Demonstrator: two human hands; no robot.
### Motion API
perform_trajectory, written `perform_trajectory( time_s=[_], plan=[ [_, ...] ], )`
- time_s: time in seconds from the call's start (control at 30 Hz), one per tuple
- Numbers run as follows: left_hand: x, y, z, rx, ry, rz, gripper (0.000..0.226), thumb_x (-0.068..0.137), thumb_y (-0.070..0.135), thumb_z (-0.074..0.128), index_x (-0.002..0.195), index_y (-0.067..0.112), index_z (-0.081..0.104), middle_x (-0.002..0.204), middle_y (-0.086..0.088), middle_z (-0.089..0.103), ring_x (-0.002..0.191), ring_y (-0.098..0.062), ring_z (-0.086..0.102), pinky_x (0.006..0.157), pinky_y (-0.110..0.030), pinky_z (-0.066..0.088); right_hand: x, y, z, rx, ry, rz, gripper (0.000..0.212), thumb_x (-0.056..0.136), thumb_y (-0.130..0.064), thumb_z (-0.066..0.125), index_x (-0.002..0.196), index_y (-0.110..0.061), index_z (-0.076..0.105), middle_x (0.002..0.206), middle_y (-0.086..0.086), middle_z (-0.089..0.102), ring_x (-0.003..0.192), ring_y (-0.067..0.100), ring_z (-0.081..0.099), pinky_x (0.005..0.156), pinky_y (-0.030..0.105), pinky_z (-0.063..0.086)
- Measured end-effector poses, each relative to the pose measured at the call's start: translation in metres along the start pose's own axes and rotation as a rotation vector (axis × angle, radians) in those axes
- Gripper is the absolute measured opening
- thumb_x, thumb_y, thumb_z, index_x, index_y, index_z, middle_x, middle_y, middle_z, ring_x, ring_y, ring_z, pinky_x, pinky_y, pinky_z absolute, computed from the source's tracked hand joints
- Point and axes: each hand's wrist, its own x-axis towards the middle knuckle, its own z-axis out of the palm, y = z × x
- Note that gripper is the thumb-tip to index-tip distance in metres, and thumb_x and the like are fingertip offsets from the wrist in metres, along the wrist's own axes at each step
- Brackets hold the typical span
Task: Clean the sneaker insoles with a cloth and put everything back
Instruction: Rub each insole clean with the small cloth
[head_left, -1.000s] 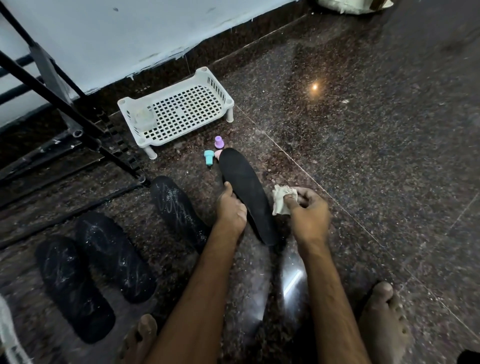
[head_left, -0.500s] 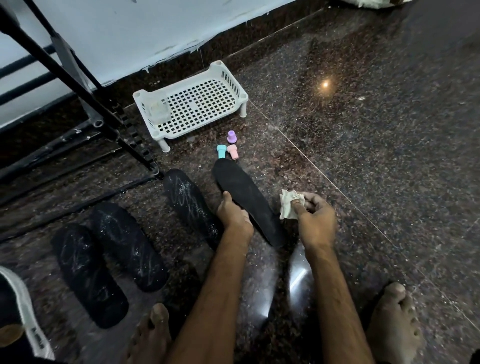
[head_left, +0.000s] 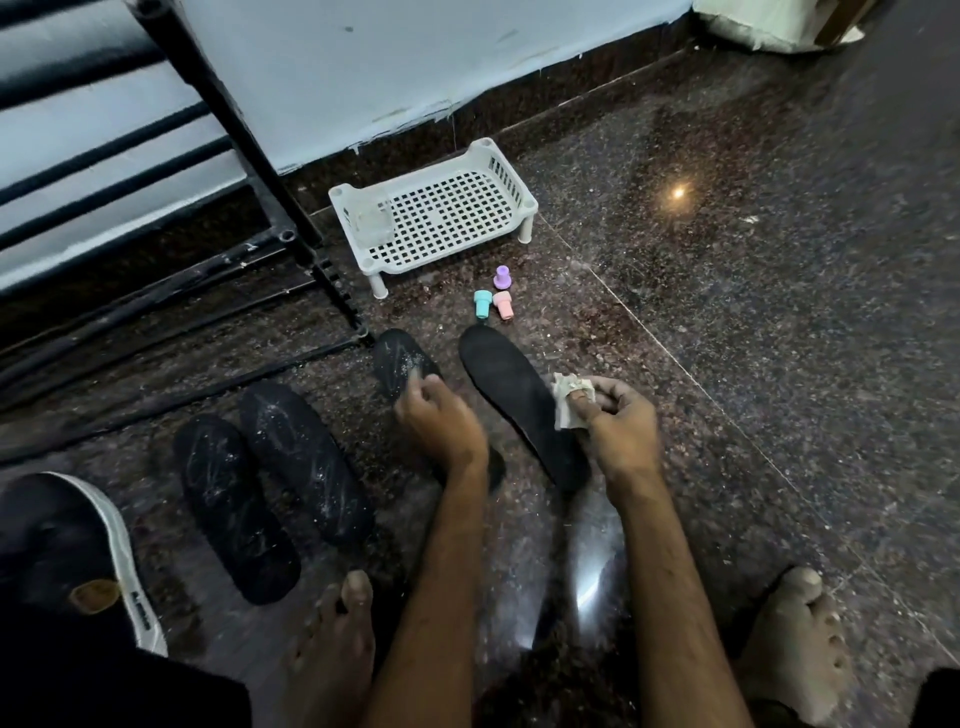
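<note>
Four black insoles lie on the dark stone floor (head_left: 779, 312). The plain black insole (head_left: 519, 410) is the one furthest to the right, with its toe end toward the wall. The right hand (head_left: 621, 423) pinches one small crumpled cloth (head_left: 566, 402) between the thumb and bent fingers, and the cloth touches the right edge of this insole near its middle.

Just to its left lies the dusty insole (head_left: 402, 364), which has white specks on it. The left hand (head_left: 441, 423) is over its lower half with the fingers bent. This hand is blurred, so I cannot tell if it holds the insole or only touches it.

Further left, side by side and close together, are the third insole (head_left: 306, 462) and the fourth insole (head_left: 234, 512), both with pale marks. One sneaker (head_left: 62, 561), dark with a white sole edge, shows in the lower left corner.

Beyond the insoles there are three small plastic pieces close together: a purple piece (head_left: 502, 277), a teal piece (head_left: 482, 303) and a pink piece (head_left: 503, 305). Behind them one white perforated tray (head_left: 452, 218) stands on short legs, with one clear small box (head_left: 371, 221) at its left end. A black metal frame (head_left: 249, 150) stands at the left by the wall. Two bare feet are at the bottom, the left foot (head_left: 332, 639) and the right foot (head_left: 795, 639).
</note>
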Motion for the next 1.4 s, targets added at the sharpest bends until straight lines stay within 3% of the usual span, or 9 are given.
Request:
perform_trajectory(
  time_s=[0.1, 0.23, 0.5, 0.6, 0.77, 1.03, 1.13, 1.23, 1.4],
  plan=[
    [0.028, -0.011, -0.036, 0.022, 0.067, -0.159, 0.033, 0.099, 0.016, 0.050, 0.127, 0.002, 0.061, 0.114, -0.013, 0.066, 0.097, -0.024, 0.061, 0.085, -0.032, 0.048, -0.010, 0.001, 0.014, -0.046, -0.068, -0.005, 0.008, 0.082, -0.016, 0.073, 0.086, -0.020, 0.068, 0.081, 0.002, 0.074, 0.075, 0.020, 0.068, 0.084, 0.050, 0.058],
    [0.043, -0.039, -0.049, 0.233, -0.089, -0.270, 0.032, 0.093, 0.035, 0.057, 0.103, 0.006, 0.067, 0.097, -0.011, 0.072, 0.084, -0.032, 0.066, 0.081, -0.041, 0.056, -0.020, 0.019, 0.019, -0.093, -0.049, -0.011, 0.038, 0.062, -0.052, 0.066, 0.084, -0.023, 0.071, 0.078, -0.002, 0.074, 0.078, 0.024, 0.071, 0.078, 0.052, 0.058],
    [0.023, -0.055, -0.041, 0.370, -0.277, -0.221, 0.037, 0.083, 0.044, 0.059, 0.095, 0.010, 0.064, 0.100, -0.014, 0.070, 0.085, -0.037, 0.069, 0.076, -0.048, 0.059, -0.055, 0.043, 0.019, -0.056, -0.036, 0.020, 0.015, 0.078, -0.032, 0.070, 0.088, -0.021, 0.070, 0.081, 0.002, 0.074, 0.080, 0.025, 0.071, 0.079, 0.048, 0.058],
    [0.026, -0.059, -0.035, 0.411, -0.291, -0.243, 0.053, 0.074, 0.050, 0.054, 0.105, 0.008, 0.065, 0.105, -0.013, 0.069, 0.085, -0.038, 0.069, 0.076, -0.048, 0.060, -0.065, 0.049, 0.021, -0.060, -0.058, 0.022, 0.002, 0.088, -0.018, 0.069, 0.086, -0.020, 0.069, 0.079, 0.001, 0.074, 0.072, 0.017, 0.068, 0.075, 0.043, 0.057],
    [0.027, -0.037, -0.046, 0.273, -0.297, -0.393, 0.038, 0.093, 0.030, 0.063, 0.120, 0.003, 0.063, 0.110, -0.018, 0.068, 0.081, -0.034, 0.069, 0.061, -0.047, 0.062, -0.061, 0.033, 0.019, -0.111, -0.066, 0.006, 0.004, 0.090, -0.019, 0.068, 0.086, -0.022, 0.068, 0.081, -0.001, 0.074, 0.077, 0.019, 0.069, 0.074, 0.039, 0.056],
    [0.038, -0.040, -0.037, 0.191, -0.262, -0.489, 0.043, 0.091, 0.035, 0.066, 0.122, 0.005, 0.062, 0.113, -0.018, 0.067, 0.091, -0.035, 0.068, 0.052, -0.037, 0.058, -0.026, 0.016, 0.032, -0.185, -0.097, -0.031, 0.002, 0.089, -0.022, 0.069, 0.089, -0.022, 0.070, 0.082, -0.002, 0.074, 0.081, 0.021, 0.071, 0.076, 0.041, 0.059],
    [0.035, -0.043, -0.033, 0.207, -0.210, -0.439, 0.026, 0.093, 0.029, 0.063, 0.101, 0.005, 0.069, 0.101, -0.018, 0.071, 0.079, -0.033, 0.069, 0.061, -0.046, 0.062, -0.015, 0.008, 0.056, -0.320, -0.132, -0.096, 0.009, 0.091, -0.023, 0.065, 0.089, -0.017, 0.072, 0.082, -0.003, 0.073, 0.079, 0.017, 0.068, 0.073, 0.032, 0.054],
    [0.031, -0.047, -0.032, 0.236, -0.167, -0.357, 0.023, 0.095, 0.023, 0.058, 0.080, 0.010, 0.070, 0.086, -0.016, 0.073, 0.063, -0.028, 0.065, 0.056, -0.046, 0.061, -0.007, 0.004, 0.081, -0.445, -0.196, -0.126, 0.012, 0.093, -0.020, 0.059, 0.090, -0.015, 0.070, 0.092, 0.005, 0.072, 0.087, 0.024, 0.065, 0.076, 0.032, 0.050],
    [0.031, -0.050, -0.035, 0.178, -0.179, -0.334, 0.028, 0.090, 0.009, 0.046, 0.068, 0.023, 0.058, 0.091, -0.019, 0.071, 0.066, -0.036, 0.065, 0.056, -0.045, 0.061, -0.006, 0.008, 0.105, -0.644, -0.326, -0.108, 0.011, 0.092, -0.016, 0.051, 0.093, -0.011, 0.061, 0.102, 0.012, 0.069, 0.095, 0.032, 0.062, 0.076, 0.035, 0.048]
  ],
)
